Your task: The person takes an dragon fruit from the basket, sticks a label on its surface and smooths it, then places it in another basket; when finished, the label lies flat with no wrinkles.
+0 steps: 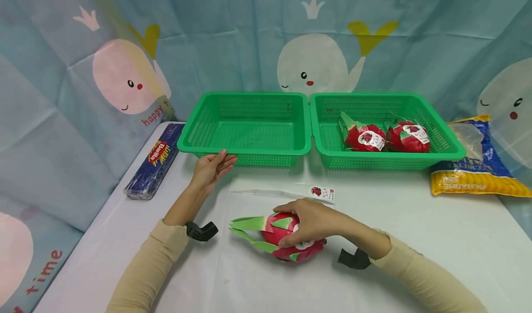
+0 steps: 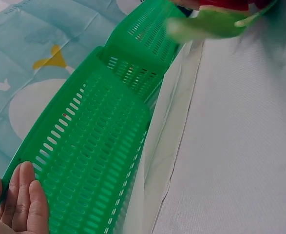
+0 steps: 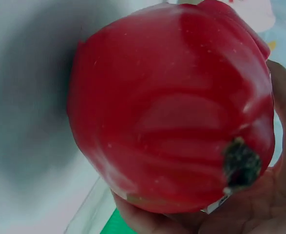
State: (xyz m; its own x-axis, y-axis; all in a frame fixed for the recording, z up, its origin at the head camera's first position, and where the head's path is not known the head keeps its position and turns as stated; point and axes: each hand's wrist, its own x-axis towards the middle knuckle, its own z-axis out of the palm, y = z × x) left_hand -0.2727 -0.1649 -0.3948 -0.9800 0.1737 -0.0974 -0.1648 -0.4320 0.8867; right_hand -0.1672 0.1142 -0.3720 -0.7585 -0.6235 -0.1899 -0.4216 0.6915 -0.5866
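My right hand (image 1: 313, 220) grips a red dragon fruit (image 1: 274, 230) with long green leaf tips and a white label, low over the white table. Its red skin and dark stem end fill much of the right wrist view, where the dragon fruit (image 3: 167, 97) hides most of the palm. At the front rim of the left green basket (image 1: 257, 152), my left hand (image 1: 211, 167) pinches the edge between thumb and fingers. The left wrist view shows the fingers lying against the basket's (image 2: 94, 156) slotted side. Nothing lies inside that basket.
Beside it stands a second green basket (image 1: 374, 156) holding two labelled dragon fruits (image 1: 365, 137). A blue Barilla packet (image 1: 155, 158) lies at the left and a blue-yellow pasta bag (image 1: 474, 165) at the right. A label (image 1: 322, 193) on clear film lies before the baskets.
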